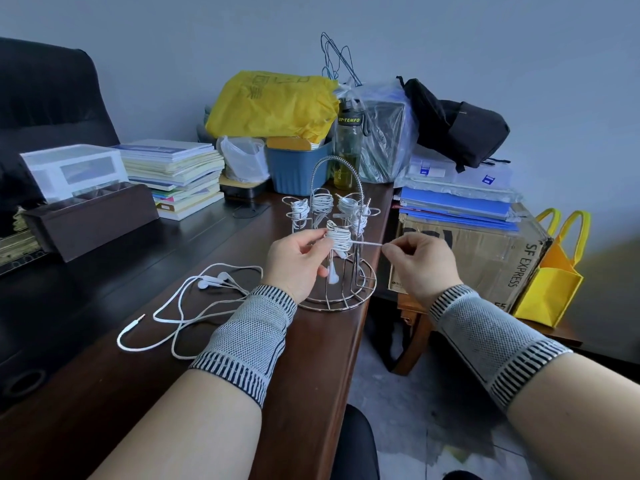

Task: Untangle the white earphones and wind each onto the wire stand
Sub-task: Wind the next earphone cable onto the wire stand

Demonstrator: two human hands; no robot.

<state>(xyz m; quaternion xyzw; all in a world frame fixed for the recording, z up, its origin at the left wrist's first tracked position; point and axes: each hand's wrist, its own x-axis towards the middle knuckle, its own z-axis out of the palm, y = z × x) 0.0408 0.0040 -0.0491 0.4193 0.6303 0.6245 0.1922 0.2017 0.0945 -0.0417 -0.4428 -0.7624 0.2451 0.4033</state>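
The left hand (299, 261) pinched the wound earphone coil (339, 236) on the wire stand (337, 296); the right hand (417, 263) pinched its taut cable (367, 244).

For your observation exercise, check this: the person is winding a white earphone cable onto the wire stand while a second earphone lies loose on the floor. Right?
Wrong in one respect. The head view shows the loose earphone lying on the dark desk, left of the wire stand, not on the floor. The rest holds.

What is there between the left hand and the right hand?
In the head view, the near coil wound on the wire stand, and taut white cable running to the right hand from the left hand.
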